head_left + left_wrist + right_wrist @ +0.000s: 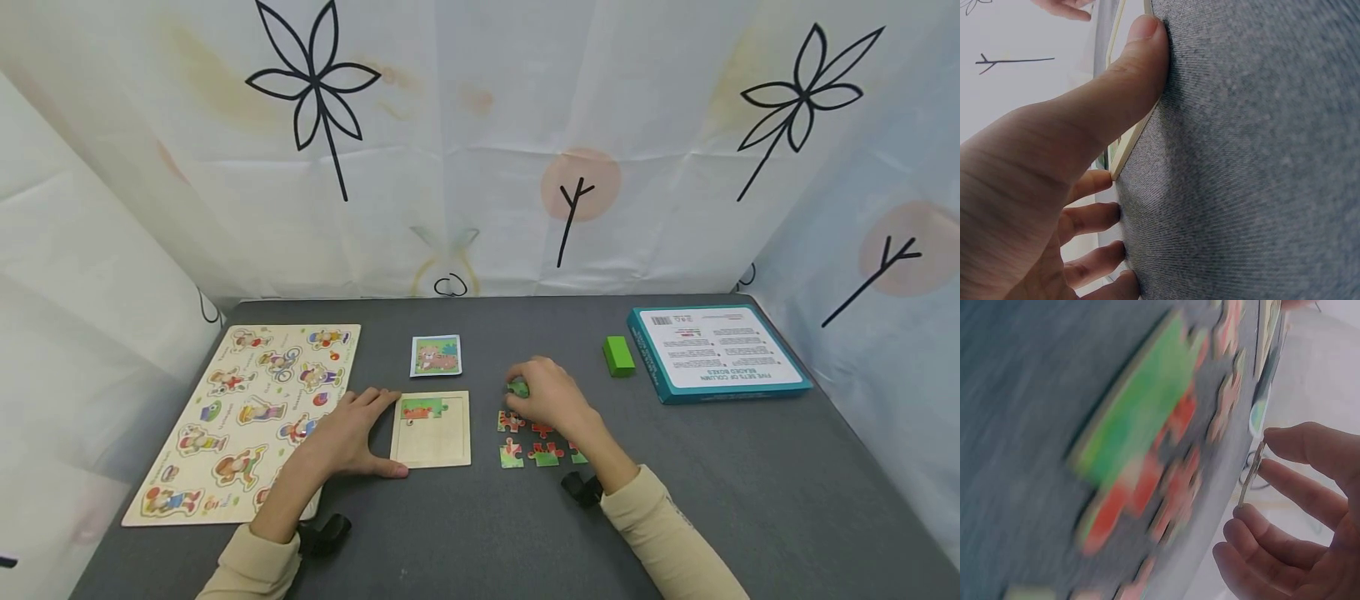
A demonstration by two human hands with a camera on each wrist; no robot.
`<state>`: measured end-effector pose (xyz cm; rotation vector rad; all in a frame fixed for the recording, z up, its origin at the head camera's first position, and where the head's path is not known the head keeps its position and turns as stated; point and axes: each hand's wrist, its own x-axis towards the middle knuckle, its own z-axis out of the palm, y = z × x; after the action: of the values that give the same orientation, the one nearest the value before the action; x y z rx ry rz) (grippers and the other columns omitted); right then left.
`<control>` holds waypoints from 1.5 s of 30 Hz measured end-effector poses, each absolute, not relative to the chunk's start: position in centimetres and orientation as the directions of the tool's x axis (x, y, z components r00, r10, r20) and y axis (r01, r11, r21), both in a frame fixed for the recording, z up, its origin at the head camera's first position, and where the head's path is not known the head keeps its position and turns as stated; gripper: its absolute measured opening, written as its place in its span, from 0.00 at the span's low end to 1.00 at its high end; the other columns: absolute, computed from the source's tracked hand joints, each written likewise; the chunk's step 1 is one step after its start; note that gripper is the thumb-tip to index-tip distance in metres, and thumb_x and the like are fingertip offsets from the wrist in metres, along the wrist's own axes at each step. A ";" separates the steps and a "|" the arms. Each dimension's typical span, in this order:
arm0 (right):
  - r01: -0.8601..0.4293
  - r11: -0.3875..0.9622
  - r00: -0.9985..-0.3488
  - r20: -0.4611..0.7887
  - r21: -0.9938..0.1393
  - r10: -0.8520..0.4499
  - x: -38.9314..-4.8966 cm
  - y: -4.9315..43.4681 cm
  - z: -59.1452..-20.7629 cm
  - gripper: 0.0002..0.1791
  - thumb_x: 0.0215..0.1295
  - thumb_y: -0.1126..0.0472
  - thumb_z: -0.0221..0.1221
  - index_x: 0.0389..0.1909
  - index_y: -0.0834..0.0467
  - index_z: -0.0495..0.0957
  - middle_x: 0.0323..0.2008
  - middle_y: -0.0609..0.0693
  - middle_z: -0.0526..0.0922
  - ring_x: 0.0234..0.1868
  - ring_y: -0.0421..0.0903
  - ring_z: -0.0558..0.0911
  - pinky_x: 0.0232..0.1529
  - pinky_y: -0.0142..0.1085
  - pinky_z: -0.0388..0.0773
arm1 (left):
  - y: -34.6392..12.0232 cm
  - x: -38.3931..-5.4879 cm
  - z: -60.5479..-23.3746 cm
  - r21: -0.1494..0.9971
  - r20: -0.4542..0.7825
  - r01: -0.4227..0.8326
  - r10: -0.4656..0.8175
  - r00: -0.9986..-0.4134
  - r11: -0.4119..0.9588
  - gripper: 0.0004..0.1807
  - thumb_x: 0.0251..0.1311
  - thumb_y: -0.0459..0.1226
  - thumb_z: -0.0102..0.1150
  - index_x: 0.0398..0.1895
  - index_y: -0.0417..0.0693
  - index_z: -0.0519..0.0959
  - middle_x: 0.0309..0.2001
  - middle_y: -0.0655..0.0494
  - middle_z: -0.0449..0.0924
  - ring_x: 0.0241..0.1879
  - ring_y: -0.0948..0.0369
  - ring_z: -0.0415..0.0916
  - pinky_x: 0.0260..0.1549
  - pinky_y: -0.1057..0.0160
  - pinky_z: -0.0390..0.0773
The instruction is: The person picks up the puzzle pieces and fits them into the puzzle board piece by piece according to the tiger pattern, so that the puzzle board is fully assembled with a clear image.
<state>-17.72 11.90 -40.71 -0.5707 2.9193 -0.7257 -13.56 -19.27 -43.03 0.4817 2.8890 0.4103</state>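
Note:
My left hand (345, 437) rests beside a square wooden puzzle board (435, 446), thumb and index finger spread to its two left corners. Two joined puzzle pieces (423, 408), green and red, lie in the board's upper left. Between thumb and fingers my right hand (547, 396) pinches a green puzzle piece (518, 388), raised above the table and seen edge-on in the right wrist view. Below that hand lie several loose red and green puzzle pieces (546, 455), partly hidden by the forearm. A picture card (437, 357) showing a pink animal lies behind the board.
On the left, a large board (255, 383) with cartoon figures runs under the left forearm. A green block (618, 357) stands at the right, next to a teal box (720, 354) with a white label. White patterned cloth (487, 150) encloses the grey table.

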 end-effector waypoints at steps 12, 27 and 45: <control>-0.382 0.798 -0.904 0.011 -0.466 -0.426 -17.3 8.1 -40.5 0.12 0.64 0.60 0.67 0.46 0.59 0.88 0.51 0.59 0.86 0.56 0.59 0.83 0.50 0.54 0.82 | -19.3 -13.6 -43.1 0.301 -0.136 0.289 0.341 -0.930 0.909 0.63 0.32 0.68 0.80 0.74 0.49 0.69 0.67 0.44 0.74 0.62 0.41 0.71 0.53 0.37 0.78; -0.436 0.785 -0.871 -0.013 -0.440 -0.491 -16.9 4.7 -40.7 0.12 0.65 0.58 0.67 0.47 0.55 0.89 0.49 0.56 0.87 0.55 0.55 0.83 0.46 0.50 0.83 | -19.3 -13.6 -43.0 0.303 -0.143 0.284 0.338 -0.930 0.910 0.63 0.33 0.68 0.79 0.74 0.48 0.69 0.67 0.44 0.74 0.62 0.40 0.71 0.53 0.36 0.78; -0.430 0.823 -0.879 -0.038 -0.372 -0.476 -17.1 2.6 -41.5 0.11 0.64 0.58 0.67 0.46 0.55 0.89 0.47 0.55 0.86 0.48 0.52 0.83 0.44 0.48 0.83 | -19.5 -13.6 -43.1 0.307 -0.134 0.292 0.344 -0.929 0.906 0.63 0.33 0.68 0.79 0.74 0.48 0.69 0.68 0.43 0.73 0.62 0.40 0.71 0.53 0.37 0.78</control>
<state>-17.15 2.61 -41.48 -0.7180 2.8754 -0.5404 -13.59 -19.53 -43.15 0.4856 2.8842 0.4220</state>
